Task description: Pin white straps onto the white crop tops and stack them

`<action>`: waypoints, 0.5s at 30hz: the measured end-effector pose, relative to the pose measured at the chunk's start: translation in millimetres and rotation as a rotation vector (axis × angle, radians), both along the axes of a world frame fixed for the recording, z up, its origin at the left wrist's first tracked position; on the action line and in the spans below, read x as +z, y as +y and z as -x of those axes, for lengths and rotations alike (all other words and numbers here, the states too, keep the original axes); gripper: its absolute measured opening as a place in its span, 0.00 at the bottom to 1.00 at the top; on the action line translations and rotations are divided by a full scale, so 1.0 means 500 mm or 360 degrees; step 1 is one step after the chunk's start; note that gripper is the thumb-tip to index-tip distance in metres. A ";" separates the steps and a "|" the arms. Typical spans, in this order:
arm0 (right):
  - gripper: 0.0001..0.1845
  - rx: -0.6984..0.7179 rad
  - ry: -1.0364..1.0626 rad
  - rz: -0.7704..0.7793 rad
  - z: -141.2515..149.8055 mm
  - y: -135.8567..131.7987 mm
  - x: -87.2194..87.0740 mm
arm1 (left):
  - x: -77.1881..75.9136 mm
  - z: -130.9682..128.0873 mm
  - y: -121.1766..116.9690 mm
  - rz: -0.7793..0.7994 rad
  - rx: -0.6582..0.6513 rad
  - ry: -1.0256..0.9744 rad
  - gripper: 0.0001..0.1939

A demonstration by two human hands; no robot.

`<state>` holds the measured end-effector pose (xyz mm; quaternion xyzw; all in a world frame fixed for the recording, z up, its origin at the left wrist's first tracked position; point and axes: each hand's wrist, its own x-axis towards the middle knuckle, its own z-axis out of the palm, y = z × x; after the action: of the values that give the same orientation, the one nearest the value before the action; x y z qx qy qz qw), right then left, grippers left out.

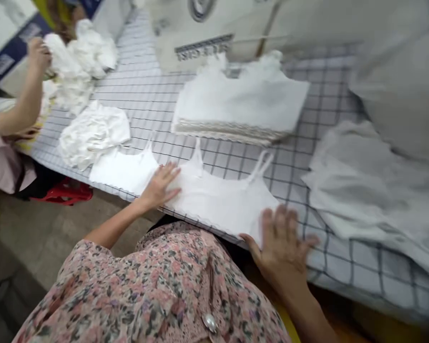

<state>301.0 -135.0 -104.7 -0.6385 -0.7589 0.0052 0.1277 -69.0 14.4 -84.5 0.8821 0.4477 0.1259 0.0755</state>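
A white camisole (221, 200) with thin straps lies spread out at the table's front edge. My left hand (160, 186) rests flat at its left end, fingers stretched, between it and a second white camisole (123, 170) further left. At the right end my right hand (284, 238) lies with fingers spread, touching the camisole's side; it is a little blurred. Neither hand grips anything. Behind the spread camisole sits a neat stack of white camisoles (236, 105), their scalloped hems facing me.
A crumpled white garment heap (96, 131) lies at left on the checked tabletop (139, 71). More white cloth (372, 190) is piled at right. Printed sacks (207, 28) stand at the back. At far left another person's hand (39, 55) holds white cloth. A red stool (66, 191) stands below.
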 end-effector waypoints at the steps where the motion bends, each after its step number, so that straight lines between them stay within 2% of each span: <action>1: 0.48 -0.0003 0.0010 -0.0102 -0.001 -0.001 -0.004 | 0.029 0.049 0.038 -0.0079 0.0230 -0.0011 0.38; 2: 0.48 0.0008 0.0016 -0.0215 -0.005 -0.001 -0.008 | 0.065 0.105 0.076 -0.0150 0.0492 -0.0005 0.42; 4: 0.47 0.0040 0.0022 -0.0402 -0.015 0.000 -0.015 | 0.143 0.227 0.151 -0.0213 0.1038 0.0066 0.62; 5: 0.47 0.0058 0.0019 -0.0472 -0.020 0.000 -0.017 | 0.177 0.284 0.185 -0.0163 0.1284 0.0134 0.72; 7: 0.48 0.0071 0.0017 -0.0557 -0.027 -0.001 -0.020 | 0.225 0.376 0.249 0.0166 0.1615 0.0310 0.87; 9: 0.49 0.0069 0.0014 -0.0599 -0.030 -0.006 -0.021 | 0.243 0.435 0.302 0.0578 0.1777 0.0481 0.95; 11: 0.50 0.0070 0.0011 -0.0576 -0.029 -0.014 -0.020 | 0.241 0.466 0.344 0.0828 0.1773 0.0541 0.98; 13: 0.52 0.0070 0.0014 -0.0501 -0.024 -0.024 -0.017 | 0.230 0.478 0.370 0.0819 0.1690 0.0471 0.92; 15: 0.54 0.0041 0.0060 -0.0439 -0.015 -0.032 -0.013 | 0.219 0.480 0.378 0.0667 0.1643 0.0385 0.82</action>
<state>308.7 -151.0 -111.2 -0.6049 -0.7581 -0.0856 0.2284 -309.2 203.2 24.9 0.5233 0.8415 -0.0469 0.1259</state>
